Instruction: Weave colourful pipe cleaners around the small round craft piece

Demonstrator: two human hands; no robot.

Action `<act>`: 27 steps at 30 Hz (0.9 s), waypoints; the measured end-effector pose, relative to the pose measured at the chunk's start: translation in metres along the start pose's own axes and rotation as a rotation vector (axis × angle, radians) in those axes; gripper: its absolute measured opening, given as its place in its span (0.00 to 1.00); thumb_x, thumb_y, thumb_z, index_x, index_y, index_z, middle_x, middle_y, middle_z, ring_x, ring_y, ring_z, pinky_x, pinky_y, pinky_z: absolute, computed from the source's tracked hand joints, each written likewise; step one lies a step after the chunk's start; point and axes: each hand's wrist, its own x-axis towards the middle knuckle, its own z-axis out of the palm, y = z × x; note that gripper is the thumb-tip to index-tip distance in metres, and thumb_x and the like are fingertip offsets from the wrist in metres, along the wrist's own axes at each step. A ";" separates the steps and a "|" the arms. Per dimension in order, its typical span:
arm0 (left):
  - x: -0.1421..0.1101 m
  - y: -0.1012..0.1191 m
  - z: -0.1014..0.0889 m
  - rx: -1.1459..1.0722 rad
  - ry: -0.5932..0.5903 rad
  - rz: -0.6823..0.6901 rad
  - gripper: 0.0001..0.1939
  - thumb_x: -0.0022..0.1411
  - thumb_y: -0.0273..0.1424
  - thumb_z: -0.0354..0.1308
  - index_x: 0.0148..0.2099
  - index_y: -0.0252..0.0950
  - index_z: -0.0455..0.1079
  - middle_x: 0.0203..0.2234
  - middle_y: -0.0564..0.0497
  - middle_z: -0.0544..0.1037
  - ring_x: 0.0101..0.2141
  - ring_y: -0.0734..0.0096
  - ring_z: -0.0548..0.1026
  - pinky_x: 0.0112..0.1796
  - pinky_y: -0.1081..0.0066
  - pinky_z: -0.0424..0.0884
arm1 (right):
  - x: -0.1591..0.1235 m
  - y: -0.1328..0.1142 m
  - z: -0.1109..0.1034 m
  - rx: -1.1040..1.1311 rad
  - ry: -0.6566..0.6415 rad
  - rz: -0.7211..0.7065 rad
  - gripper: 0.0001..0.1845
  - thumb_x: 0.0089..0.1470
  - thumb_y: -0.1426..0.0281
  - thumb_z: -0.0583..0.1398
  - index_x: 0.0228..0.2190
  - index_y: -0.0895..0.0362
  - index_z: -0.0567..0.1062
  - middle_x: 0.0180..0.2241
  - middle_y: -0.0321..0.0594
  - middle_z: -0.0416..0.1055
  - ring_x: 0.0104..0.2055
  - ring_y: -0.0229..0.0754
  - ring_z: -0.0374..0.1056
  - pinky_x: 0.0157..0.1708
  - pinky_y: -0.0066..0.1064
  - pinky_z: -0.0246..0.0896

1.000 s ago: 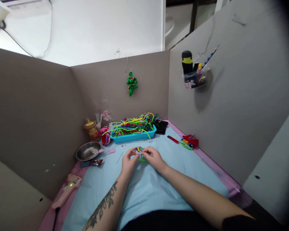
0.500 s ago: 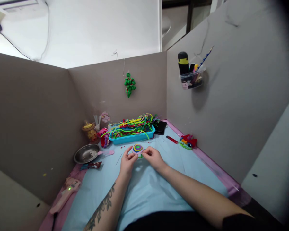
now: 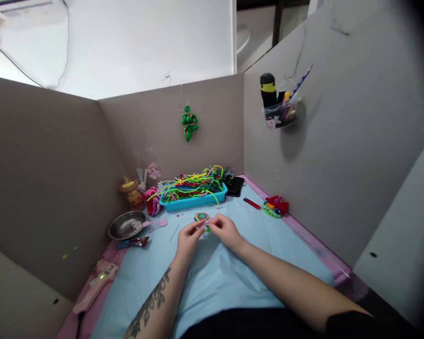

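Observation:
Between my hands is a small round coil of fuzzy pipe cleaner (image 3: 201, 217), with rings of purple, yellow, blue and green. My left hand (image 3: 188, 240) pinches its near left side between thumb and fingers. My right hand (image 3: 227, 232) is closed in a pinch at the coil's right edge, where a pale pink-purple strand shows. A bit of green peeks out beneath the fingertips. The fingers hide most of the near side of the coil.
Beyond my hands, a blue tray (image 3: 194, 203) overflows with colourful pipe cleaners. A metal bowl (image 3: 118, 230) and a pink glue gun (image 3: 97, 289) lie to the left. On the right are a red utility knife (image 3: 252, 204) and a wall-hung tool box (image 3: 281, 115).
My left fingers have shifted from the coil's left side to reach across its near edge, covering more of it. My right hand keeps its pinch.

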 end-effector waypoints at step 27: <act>0.003 -0.002 -0.004 -0.050 0.174 0.037 0.15 0.44 0.34 0.66 0.37 0.34 0.75 0.27 0.50 0.78 0.26 0.72 0.73 0.29 0.73 0.67 | 0.003 -0.008 -0.016 -0.437 0.014 -0.198 0.04 0.48 0.73 0.58 0.23 0.54 0.72 0.25 0.37 0.68 0.31 0.42 0.63 0.34 0.33 0.58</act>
